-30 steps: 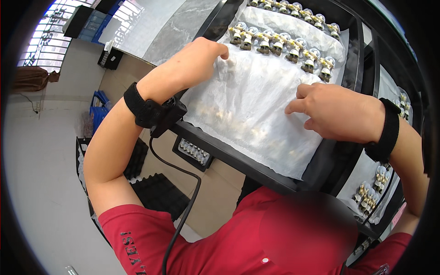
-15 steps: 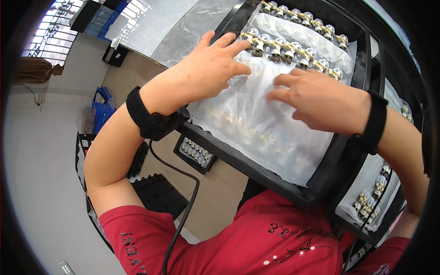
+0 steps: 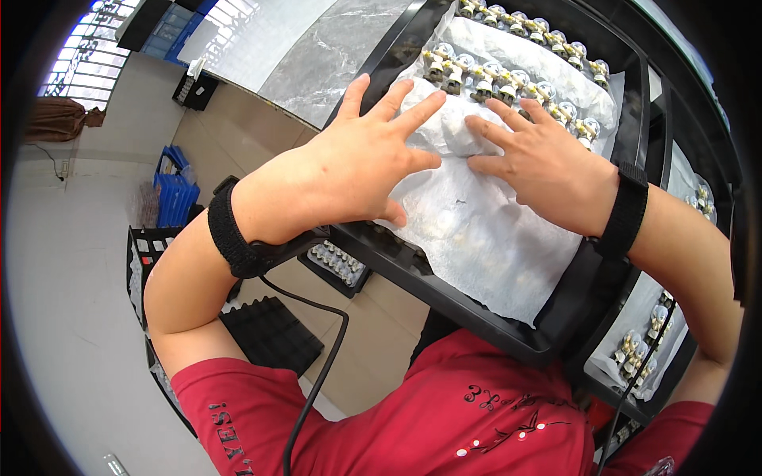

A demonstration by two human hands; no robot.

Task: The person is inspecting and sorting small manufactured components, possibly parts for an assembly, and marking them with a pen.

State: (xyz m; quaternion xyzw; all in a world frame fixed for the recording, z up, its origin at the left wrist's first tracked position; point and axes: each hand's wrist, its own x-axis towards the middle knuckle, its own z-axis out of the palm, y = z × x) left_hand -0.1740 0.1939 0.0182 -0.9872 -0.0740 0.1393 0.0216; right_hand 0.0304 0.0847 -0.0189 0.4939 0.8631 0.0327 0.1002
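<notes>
A thin white wrapping sheet (image 3: 500,238) lies over the near part of a black tray (image 3: 429,279), with a crumpled fold between my hands. My left hand (image 3: 349,163) is spread over the sheet's left side, its fingers apart. Opposite it, my right hand (image 3: 556,170) rests on the sheet's right side with fingers stretched and parted. Neither hand grips anything I can see. Beyond the fingertips stands a row of small figurines with clear domes (image 3: 486,79), and a second row (image 3: 548,36) lies farther back. Pale shapes show faintly through the sheet.
To the right, another black tray (image 3: 599,379) holds white sheeting and similar figurines (image 3: 635,353). A grey marbled tabletop (image 3: 325,59) lies at the far left. Lower down are a blue crate (image 3: 176,194), a black ridged sheet (image 3: 274,333) and a small filled tray (image 3: 337,266). A black cable (image 3: 329,357) hangs from my left wrist.
The sheet has shifted and bunched up near the figurine row, and its left edge has drawn away from the tray's near-left side. My left hand has come nearer and spread wider.
</notes>
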